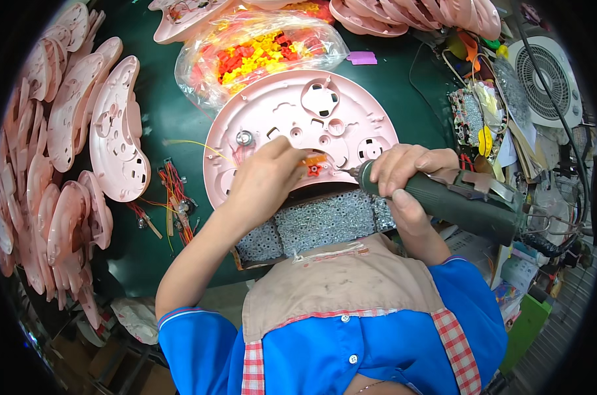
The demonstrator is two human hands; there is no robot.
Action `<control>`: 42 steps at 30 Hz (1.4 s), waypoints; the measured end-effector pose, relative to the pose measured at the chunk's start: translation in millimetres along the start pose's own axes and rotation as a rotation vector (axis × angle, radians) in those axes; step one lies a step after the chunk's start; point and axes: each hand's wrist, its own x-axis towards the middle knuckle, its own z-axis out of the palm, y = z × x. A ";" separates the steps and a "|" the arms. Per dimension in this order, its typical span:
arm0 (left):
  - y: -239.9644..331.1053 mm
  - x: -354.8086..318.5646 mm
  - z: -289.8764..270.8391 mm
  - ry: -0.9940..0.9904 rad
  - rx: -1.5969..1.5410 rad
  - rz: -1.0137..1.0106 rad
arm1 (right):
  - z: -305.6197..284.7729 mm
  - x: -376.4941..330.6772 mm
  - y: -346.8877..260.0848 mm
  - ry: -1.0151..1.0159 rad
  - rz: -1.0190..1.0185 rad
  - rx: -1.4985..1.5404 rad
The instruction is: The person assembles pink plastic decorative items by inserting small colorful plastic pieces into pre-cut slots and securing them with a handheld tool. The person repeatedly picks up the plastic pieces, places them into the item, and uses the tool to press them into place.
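A pink, rounded plastic shell [246, 108] lies with its hollow inner side up in front of me. My left hand [265, 174] reaches over it, its fingertips pinched on one end of a small orange strip [317, 160]. Just below the strip sits a red star-shaped plastic piece [313, 171]. In my right hand [407, 171] is a dark green electric screwdriver [456, 203], held nearly level. Its bit points left, close to the red piece; whether it touches a screw is too small to tell. A round metal part [244, 138] and thin wires show at the shell's left.
Metal screws fill a box [324, 222] against my apron. Behind the shell lies a clear bag [262, 59] of red and yellow plastic pieces. Pink shells [117, 131] are stacked left, near wire bundles [176, 197]. At the right are tools and a white fan [545, 79].
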 end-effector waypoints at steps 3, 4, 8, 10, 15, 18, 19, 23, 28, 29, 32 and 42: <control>-20.4 7.8 24.1 -0.036 0.052 0.109 | 3.4 -4.3 10.6 -0.014 -0.006 -0.022; -24.5 8.7 26.3 -0.053 0.081 0.094 | 5.0 -5.6 14.4 -0.021 -0.002 -0.024; -25.2 13.2 29.5 -0.074 0.108 0.082 | 9.2 -8.6 29.8 0.021 0.000 -0.046; -27.9 12.7 31.0 -0.072 0.103 0.082 | 11.8 -9.4 34.8 0.058 0.010 -0.029; -28.4 11.0 32.6 -0.069 0.097 0.079 | 13.9 -9.6 44.3 0.035 0.012 -0.063; -30.1 13.0 34.7 -0.088 0.118 0.086 | 7.9 -12.0 53.2 -0.020 -0.020 -0.078; -31.4 13.8 35.4 -0.091 0.125 0.089 | 13.2 -12.1 54.6 0.015 -0.011 -0.041; -30.5 14.8 35.3 -0.095 0.140 0.091 | 13.6 -15.8 59.0 0.089 0.004 0.023; -29.0 11.1 26.1 -0.070 0.043 0.068 | 4.2 -6.7 45.5 -0.032 0.051 0.021; -27.5 7.4 23.6 -0.037 -0.015 0.051 | -3.6 -2.5 30.7 -0.126 0.068 -0.002; -16.9 -9.6 20.0 0.189 -0.066 0.130 | 21.4 -9.5 -19.0 -0.009 0.239 0.122; 15.1 -54.9 70.8 0.271 0.130 0.182 | 19.7 -16.1 -9.0 -0.197 0.163 0.200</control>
